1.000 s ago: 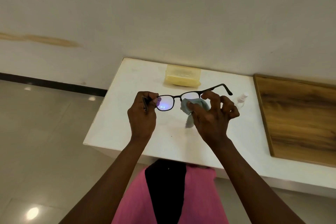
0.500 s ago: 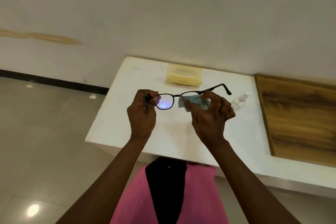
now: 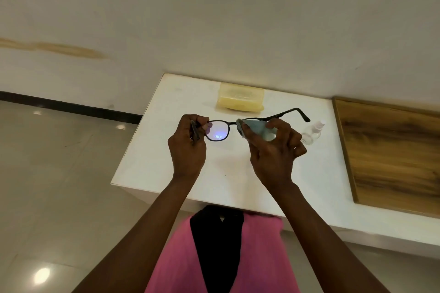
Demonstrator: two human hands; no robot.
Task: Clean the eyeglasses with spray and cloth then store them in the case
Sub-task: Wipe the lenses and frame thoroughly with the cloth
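Right hand (image 3: 273,152) now wrapping blue cloth (image 3: 256,129) fully over right lens, pinching; left hand (image 3: 188,147) gripping eyeglasses (image 3: 217,132) temple; wiping continuing.

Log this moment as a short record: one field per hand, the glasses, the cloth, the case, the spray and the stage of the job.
left hand: pinches the glasses at the left temple hinge, held above the table
right hand: presses the cloth round the right lens
glasses: temples unfolded, left lens bare with a blue glint
cloth: pale blue, wrapped over the right lens
case: yellow, closed, at the table's far edge
spray: clear bottle lying on the table right of the hands
stage: wiping; storing not yet done
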